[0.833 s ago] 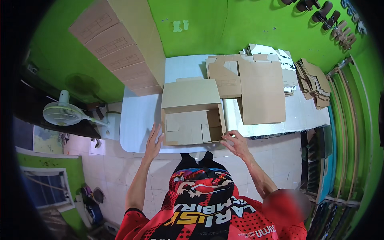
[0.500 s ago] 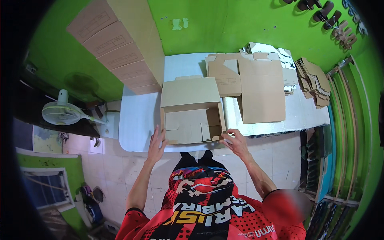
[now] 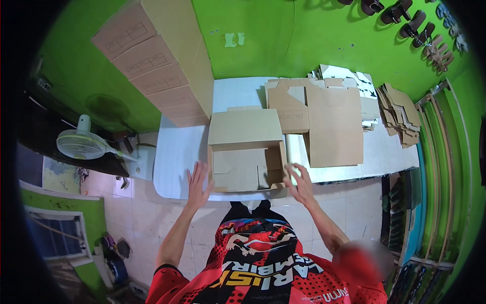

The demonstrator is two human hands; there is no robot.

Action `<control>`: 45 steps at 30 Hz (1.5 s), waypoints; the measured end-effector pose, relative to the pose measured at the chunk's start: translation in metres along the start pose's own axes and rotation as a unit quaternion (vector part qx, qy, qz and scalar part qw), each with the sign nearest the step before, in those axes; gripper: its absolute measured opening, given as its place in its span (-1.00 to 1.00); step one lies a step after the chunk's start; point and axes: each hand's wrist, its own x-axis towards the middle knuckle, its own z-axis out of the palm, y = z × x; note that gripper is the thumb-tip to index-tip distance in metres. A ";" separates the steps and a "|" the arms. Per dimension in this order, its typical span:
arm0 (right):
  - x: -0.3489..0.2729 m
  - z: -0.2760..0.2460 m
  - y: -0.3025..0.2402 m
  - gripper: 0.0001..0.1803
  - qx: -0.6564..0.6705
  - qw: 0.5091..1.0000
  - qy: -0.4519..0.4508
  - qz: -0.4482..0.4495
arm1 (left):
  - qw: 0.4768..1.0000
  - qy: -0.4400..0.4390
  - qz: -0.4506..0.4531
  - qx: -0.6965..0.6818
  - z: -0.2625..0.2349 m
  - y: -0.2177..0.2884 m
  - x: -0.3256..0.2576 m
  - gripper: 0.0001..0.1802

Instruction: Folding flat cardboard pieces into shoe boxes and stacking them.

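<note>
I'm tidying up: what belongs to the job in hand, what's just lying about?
Likely job things:
- open brown cardboard box between left hand and right hand
- flat brown cardboard sheets
- stacked brown cardboard boxes

Apparently unrelated:
- round white fan
- brown strappy sandals

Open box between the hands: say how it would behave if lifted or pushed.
The box is probably light: thin cardboard, no contents showing. Its raised lid might flop if lifted. Wide and low, it should slide rather than tip.

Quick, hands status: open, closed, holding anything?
Left hand: open, beside the cardboard box.
Right hand: open, at the box's right side; contact unclear.
</note>
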 end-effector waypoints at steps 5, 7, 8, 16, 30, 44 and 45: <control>0.068 0.047 0.007 -0.29 0.078 0.977 0.090 0.174 | 0.892 0.079 -0.258 -0.364 0.028 -0.009 0.090 -0.19; 0.080 0.045 0.003 -0.34 0.149 0.953 -0.015 0.262 | 0.883 0.038 -0.311 -0.348 0.025 -0.009 0.096 -0.19; 0.079 0.053 0.003 -0.37 0.125 0.963 0.072 0.226 | 0.894 0.045 -0.283 -0.345 0.030 -0.011 0.096 -0.19; 0.094 0.055 0.023 -0.13 0.131 0.957 0.067 0.251 | 0.900 0.082 -0.262 -0.339 0.028 -0.025 0.110 -0.21; 0.174 0.093 0.045 -0.28 0.552 0.753 0.095 0.346 | 0.668 0.106 -0.311 -0.668 0.032 -0.029 0.184 -0.32; 0.187 0.060 0.050 -0.59 0.551 0.762 0.097 0.327 | 0.676 0.114 -0.242 -0.687 0.006 -0.045 0.185 -0.39; 0.185 0.057 0.053 -0.61 0.555 0.762 0.096 0.319 | 0.665 0.114 -0.251 -0.694 0.003 -0.045 0.186 -0.45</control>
